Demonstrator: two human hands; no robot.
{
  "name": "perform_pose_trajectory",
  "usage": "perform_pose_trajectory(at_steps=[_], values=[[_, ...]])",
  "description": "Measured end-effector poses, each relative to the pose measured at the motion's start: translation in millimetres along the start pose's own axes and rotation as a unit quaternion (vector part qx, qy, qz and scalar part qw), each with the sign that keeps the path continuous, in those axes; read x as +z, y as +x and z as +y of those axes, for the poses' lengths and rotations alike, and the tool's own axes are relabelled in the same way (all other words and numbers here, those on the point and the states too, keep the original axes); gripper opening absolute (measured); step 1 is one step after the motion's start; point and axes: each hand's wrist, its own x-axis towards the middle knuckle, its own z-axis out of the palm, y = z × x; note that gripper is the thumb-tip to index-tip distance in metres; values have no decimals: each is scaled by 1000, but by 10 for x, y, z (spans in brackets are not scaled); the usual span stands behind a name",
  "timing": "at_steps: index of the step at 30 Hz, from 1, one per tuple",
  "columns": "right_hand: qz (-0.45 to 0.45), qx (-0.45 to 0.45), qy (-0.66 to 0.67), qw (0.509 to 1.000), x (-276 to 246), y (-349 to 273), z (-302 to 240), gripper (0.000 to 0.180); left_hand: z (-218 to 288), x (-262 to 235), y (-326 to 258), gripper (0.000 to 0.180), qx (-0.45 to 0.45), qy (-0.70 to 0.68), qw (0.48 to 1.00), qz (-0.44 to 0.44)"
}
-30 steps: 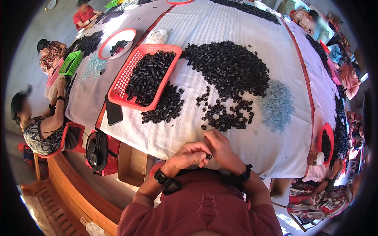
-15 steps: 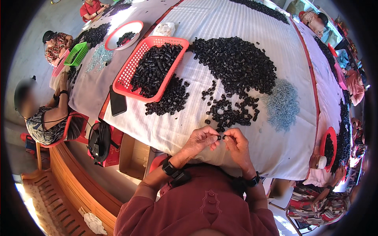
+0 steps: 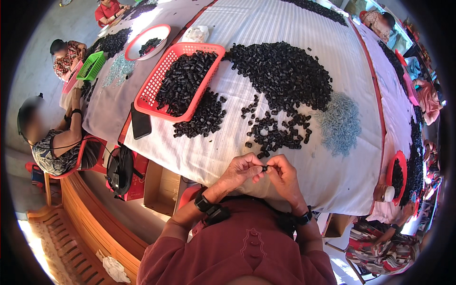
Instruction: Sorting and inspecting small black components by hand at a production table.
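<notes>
At the near edge of the white cloth [image 3: 185,164], just above it, a small black piece [image 3: 264,168] is held between the person's 2 hands. The left hand [image 3: 241,172] is nearly closed, thumb and forefinger pinching the piece from the left. The right hand [image 3: 283,176] meets it from the other side, thumb and fingertips drawn into a narrow pinch on the piece's right end. Whether this is 1 part or 2 pressed together is too small to tell.

The piece looks light and stiff, probably hard plastic, and would likely bear a firm squeeze without harm. Its short, dark body seems smooth, so a loose grip could let it roll or slip away. The sides near each end offer the best hold, thumb pad set against forefinger.

Ahead of the fingers lie loose pieces [image 3: 280,135], spaced enough to take singly; those in the large heap [image 3: 285,76] overlap and would probably shift when touched. A red basket [image 3: 148,88] to the left holds black parts that look longer. Right of the heap, the pale blue bits [image 3: 339,124] appear thin and very light, suited to a fingertip pinch.
</notes>
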Motion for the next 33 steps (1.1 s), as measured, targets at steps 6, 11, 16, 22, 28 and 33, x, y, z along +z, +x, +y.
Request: perform_pose_trajectory(at_steps=[6, 11, 16, 22, 28, 33], values=[[-20, -33, -137, 990, 41, -23, -72, 14, -27, 5, -14, 6, 2, 26, 1000, 12], [-23, -173, -289, 941, 125, -23, -43, 25, -65, 36, -11, 6, -11, 27, 998, 64], [-12, -205, -340, 918, 169, 8, -84, 35, -79, 120, 7, 9, 21, 59, 991, 114], [19, -171, -396, 902, 243, 55, -6, 34, -170, 167, 64, 11, 67, 99, 978, 172], [54, -183, -380, 905, 322, 124, 86, 26, -211, 192, 80, 13, 77, 114, 966, 220], [67, -209, -366, 904, 355, 141, 168, 25, -238, 151, 73, 13, 89, 168, 954, 232]])
